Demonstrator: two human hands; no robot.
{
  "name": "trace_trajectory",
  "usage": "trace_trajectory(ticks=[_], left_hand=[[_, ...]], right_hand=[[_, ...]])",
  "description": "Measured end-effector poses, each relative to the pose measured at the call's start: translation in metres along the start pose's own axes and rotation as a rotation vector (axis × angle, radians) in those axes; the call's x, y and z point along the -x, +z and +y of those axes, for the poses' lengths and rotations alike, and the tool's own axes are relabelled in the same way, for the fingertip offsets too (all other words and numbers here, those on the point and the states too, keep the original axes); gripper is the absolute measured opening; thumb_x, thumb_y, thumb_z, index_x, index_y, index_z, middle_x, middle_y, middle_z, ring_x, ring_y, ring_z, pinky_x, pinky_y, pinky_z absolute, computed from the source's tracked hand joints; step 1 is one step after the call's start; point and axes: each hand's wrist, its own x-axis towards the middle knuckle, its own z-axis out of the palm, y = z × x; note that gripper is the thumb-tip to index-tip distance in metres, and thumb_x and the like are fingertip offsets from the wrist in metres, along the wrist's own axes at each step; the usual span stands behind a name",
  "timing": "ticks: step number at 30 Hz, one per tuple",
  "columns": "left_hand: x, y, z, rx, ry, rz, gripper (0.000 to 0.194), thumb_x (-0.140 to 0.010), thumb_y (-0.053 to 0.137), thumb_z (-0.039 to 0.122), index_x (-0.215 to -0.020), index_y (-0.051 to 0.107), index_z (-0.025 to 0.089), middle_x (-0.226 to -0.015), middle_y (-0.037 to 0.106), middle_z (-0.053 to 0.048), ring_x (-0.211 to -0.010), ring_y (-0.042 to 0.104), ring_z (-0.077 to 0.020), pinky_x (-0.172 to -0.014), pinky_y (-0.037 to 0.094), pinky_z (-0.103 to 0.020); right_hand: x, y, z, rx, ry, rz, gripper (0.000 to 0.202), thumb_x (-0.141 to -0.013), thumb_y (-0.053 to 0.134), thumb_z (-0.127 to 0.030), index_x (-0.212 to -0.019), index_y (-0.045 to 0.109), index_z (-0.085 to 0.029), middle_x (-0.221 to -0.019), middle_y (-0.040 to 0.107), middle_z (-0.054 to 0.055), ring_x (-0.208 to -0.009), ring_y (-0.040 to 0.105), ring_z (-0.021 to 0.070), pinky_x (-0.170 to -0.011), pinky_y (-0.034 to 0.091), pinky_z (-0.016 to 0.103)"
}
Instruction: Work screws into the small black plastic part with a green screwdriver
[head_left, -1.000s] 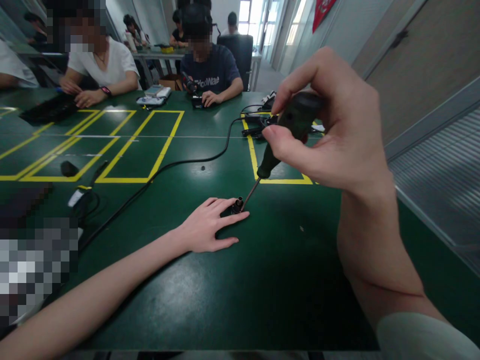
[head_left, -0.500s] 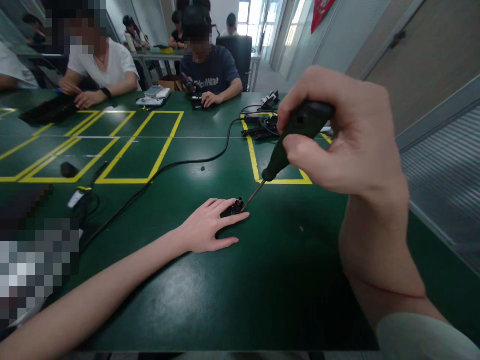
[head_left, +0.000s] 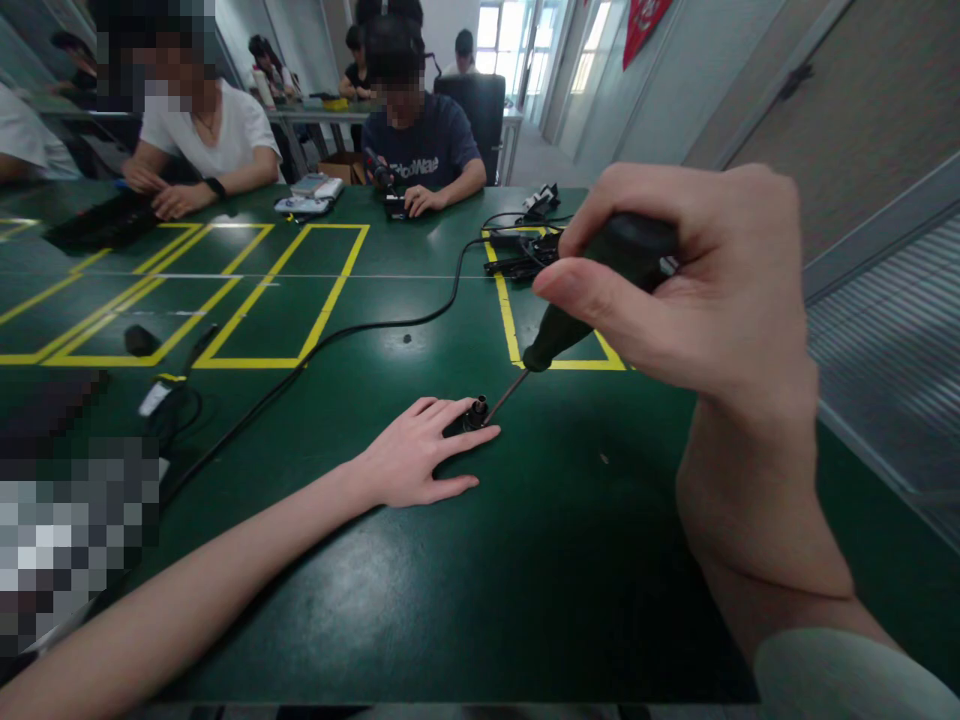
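My left hand (head_left: pixel 422 452) lies palm down on the green table (head_left: pixel 360 600), fingers stretched out and spread. Between two of its fingertips sits a small dark cylindrical part (head_left: pixel 475 413) with a lighter metal tip pointing up; fingers partly cover its base. Above and to the right, my right hand (head_left: pixel 705 280) is closed around the dark green handle of a screwdriver (head_left: pixel 551 335). The screwdriver slants down to the left, and its thin shaft ends at the right side of the part. I cannot make out exactly where the tip meets it.
A black cable (head_left: pixel 390 324) curves across the table behind my left hand. Black parts (head_left: pixel 517 262) lie in a yellow-taped rectangle. At left are a black block (head_left: pixel 139 340) and a tagged cable (head_left: pixel 156 398). Co-workers (head_left: pixel 424 145) sit across the table beside a dark tray (head_left: pixel 97 225).
My right hand has turned slightly on the screwdriver handle, its thumb now further left and across the handle. The left hand and the small part stay in place.
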Motion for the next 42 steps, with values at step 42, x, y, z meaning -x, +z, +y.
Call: trace_trajectory(ticks=[42], left_hand=[[-0.0018,-0.0035,0.0026,-0.103,0.025,-0.027,0.063,-0.102,0.061,0.047,-0.160,0.052,0.024,-0.155,0.053,-0.024,-0.138,0.056,-0.0401,-0.113,0.046,-0.057]], right_hand=[[0.0007,0.0002,-0.0004,0.039,-0.031,-0.068,0.014,-0.086,0.066,-0.037,-0.083,0.059,-0.025,-0.078,0.062,0.000,-0.067,0.054,0.0165,-0.064,0.042,0.035]])
